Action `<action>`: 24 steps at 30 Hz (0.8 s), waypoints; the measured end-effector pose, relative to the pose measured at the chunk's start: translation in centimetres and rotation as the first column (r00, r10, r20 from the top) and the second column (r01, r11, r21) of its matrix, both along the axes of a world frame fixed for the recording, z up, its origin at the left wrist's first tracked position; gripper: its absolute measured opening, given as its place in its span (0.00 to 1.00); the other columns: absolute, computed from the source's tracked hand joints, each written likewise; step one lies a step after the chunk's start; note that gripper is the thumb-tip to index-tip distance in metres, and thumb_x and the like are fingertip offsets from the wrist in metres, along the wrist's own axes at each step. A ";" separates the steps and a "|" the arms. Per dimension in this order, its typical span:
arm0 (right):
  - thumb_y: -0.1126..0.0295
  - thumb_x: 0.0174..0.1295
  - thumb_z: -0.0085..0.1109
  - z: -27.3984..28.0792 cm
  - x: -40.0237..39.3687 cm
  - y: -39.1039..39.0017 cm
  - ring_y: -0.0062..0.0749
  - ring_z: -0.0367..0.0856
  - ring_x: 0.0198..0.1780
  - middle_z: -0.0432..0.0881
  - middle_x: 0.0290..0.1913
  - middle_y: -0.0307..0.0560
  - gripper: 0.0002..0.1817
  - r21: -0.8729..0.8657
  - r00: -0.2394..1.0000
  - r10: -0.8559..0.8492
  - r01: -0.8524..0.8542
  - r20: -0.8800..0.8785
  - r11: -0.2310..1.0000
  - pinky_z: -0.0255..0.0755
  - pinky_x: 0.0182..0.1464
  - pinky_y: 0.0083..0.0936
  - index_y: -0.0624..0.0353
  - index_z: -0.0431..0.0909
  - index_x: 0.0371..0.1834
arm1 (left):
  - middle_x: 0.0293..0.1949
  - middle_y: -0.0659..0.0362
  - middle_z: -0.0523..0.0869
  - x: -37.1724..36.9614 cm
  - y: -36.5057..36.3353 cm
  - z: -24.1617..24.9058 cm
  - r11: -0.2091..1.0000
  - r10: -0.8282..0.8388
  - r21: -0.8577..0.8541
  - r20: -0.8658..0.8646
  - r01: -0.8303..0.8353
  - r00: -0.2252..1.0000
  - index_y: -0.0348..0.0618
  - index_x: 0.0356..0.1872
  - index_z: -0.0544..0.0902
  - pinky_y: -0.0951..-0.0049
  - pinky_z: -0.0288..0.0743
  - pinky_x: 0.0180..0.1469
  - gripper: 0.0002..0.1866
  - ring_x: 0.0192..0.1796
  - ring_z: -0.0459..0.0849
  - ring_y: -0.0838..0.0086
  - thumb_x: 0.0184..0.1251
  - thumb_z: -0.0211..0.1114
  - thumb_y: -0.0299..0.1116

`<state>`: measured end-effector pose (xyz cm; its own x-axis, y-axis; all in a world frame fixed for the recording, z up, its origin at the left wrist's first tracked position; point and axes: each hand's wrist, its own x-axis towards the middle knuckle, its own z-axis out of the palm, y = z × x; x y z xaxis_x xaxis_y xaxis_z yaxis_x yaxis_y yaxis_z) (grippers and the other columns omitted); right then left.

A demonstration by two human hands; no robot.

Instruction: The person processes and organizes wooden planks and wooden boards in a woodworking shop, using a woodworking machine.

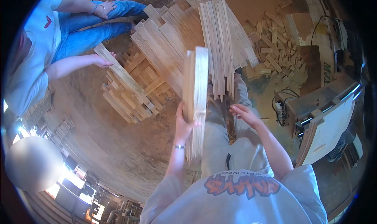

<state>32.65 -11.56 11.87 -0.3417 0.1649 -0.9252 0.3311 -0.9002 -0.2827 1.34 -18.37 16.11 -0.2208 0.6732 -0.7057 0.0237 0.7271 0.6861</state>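
My left hand (183,124) is wrapped round a bundle of wooden planks (196,90), held upright in front of my body, with a bright broad face toward the right. My right hand (242,113) is apart from the bundle, above my right leg, its fingers spread and holding nothing. Beyond my legs, long narrow strips (216,43) lie side by side on top of a wide pile of planks (165,39). The lower ends of these strips reach close to my right hand.
At left a co-worker's hand (104,61) touches a plank (123,75) above stacked wood pieces (149,77). Short offcuts (275,47) are heaped at the back right. A metal machine (302,110) with pale boards (328,132) stands at the right.
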 end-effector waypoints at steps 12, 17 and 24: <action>0.35 0.74 0.50 8.7 -11.6 -0.2 0.37 0.69 0.77 0.71 0.78 0.45 0.43 -0.374 0.638 -0.667 0.553 -0.384 0.744 0.56 0.80 0.41 0.54 0.62 0.82 | 0.68 0.39 0.68 0.0 -6.5 9.7 0.947 -0.312 0.032 -0.156 0.320 0.937 0.37 0.79 0.56 0.44 0.62 0.74 0.70 0.73 0.65 0.44 0.31 0.88 0.48; 0.40 0.72 0.59 10.0 -11.0 0.3 0.35 0.72 0.74 0.75 0.74 0.46 0.41 -0.249 0.659 -0.678 0.632 -0.325 0.734 0.64 0.75 0.40 0.57 0.67 0.78 | 0.69 0.40 0.67 -0.3 -5.5 10.8 0.891 -0.409 0.055 -0.335 0.451 0.849 0.35 0.80 0.55 0.47 0.61 0.75 0.72 0.73 0.66 0.47 0.30 0.88 0.53; 0.57 0.66 0.73 15.9 -1.0 7.6 0.32 0.86 0.58 0.87 0.59 0.50 0.32 0.525 0.869 -0.493 0.436 -0.035 0.731 0.79 0.63 0.34 0.64 0.76 0.68 | 0.73 0.39 0.63 2.9 -0.6 12.3 0.758 -0.543 0.134 -0.412 0.638 0.732 0.35 0.80 0.54 0.43 0.58 0.76 0.74 0.76 0.61 0.43 0.29 0.88 0.55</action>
<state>31.60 -3.94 27.73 -0.0097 0.7258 -0.6879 -0.0384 -0.6877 -0.7250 4.26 -18.96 28.38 0.0984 0.8852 -0.4548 0.6459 0.2908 0.7058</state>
